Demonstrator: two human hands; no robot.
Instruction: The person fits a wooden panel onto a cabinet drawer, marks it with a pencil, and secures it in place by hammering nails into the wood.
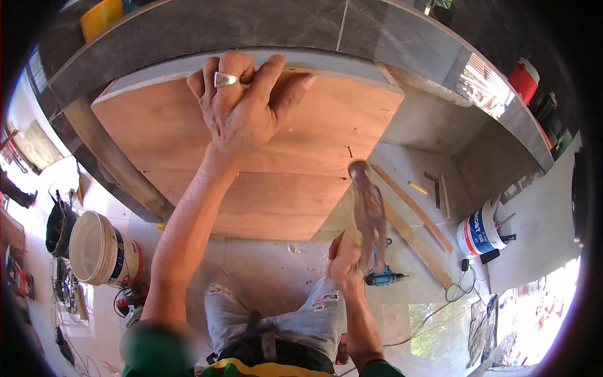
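Observation:
A reddish-brown wooden panel (289, 204) made of joined boards stands in front of me, under the edge of a dark tiled counter (251, 28). Its top edge is in the grip of my left hand (242, 103), fingers curled over it, thumb on the near face; a ring sits on one finger. My right hand (345, 256) is closed round the handle of a claw hammer (369, 210). The hammer's rusty head is blurred, close to the panel's right side. A nail (350, 151) sticks out of the board just above it.
Wood strips (418, 245) and a blue-black cordless drill (385, 276) lie on the floor at right. A white bucket of tools (478, 229) stands farther right, near a cable. At left are an open paint bucket (94, 248) and a black bag (59, 223).

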